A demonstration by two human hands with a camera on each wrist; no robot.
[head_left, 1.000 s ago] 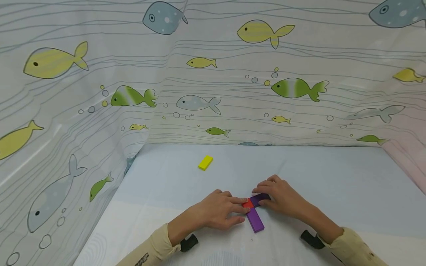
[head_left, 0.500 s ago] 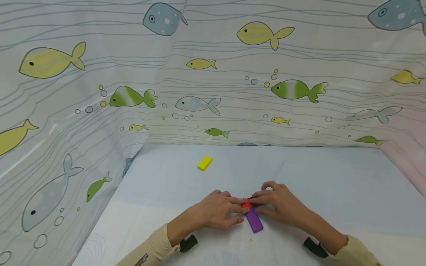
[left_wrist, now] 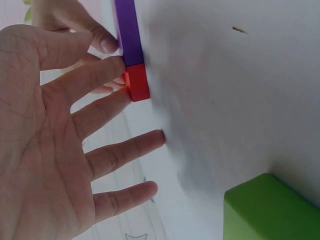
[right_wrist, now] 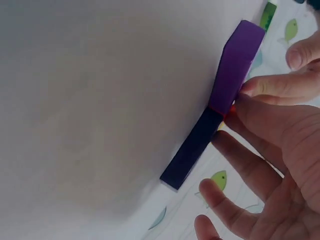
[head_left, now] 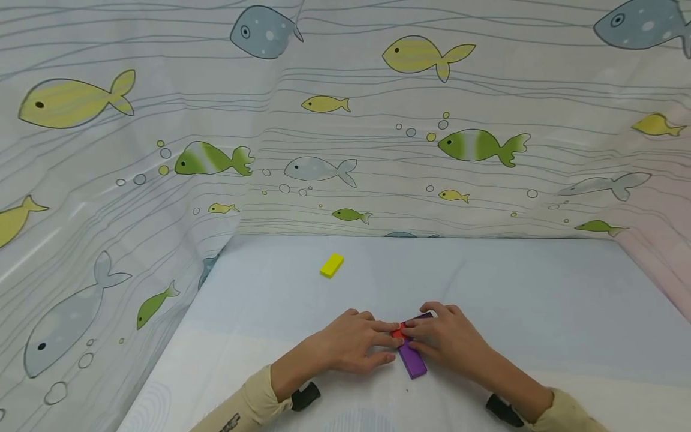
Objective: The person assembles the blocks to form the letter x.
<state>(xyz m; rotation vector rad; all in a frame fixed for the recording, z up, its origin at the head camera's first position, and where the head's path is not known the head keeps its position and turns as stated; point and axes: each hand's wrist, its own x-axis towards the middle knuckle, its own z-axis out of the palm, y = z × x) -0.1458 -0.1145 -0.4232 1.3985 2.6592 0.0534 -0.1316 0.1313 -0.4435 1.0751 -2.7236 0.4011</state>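
A small red block (head_left: 398, 334) lies on the table where a purple block (head_left: 413, 362) and a dark purple block (right_wrist: 191, 150) meet it. In the head view the purple block extends toward the person, and the dark one runs back to the right, partly covered. My left hand (head_left: 353, 342) touches the red block with the tips of its straight fingers. Over the join lies my right hand (head_left: 459, 339): one finger reaches the red block, the thumb touches the purple block's side, and another fingertip touches the dark block. Both hands hide parts of the blocks.
A yellow block (head_left: 332, 265) lies farther back on the table. The left wrist view has a green block (left_wrist: 272, 210) at its lower right corner. A fish-patterned curtain (head_left: 345, 138) stands behind the table. Black wrist devices (head_left: 306, 396) sit beneath both wrists.
My right hand has shifted from the dark purple block's sides toward the left and nearer the person, its fingers now over the red block. The left hand stays nearly still.
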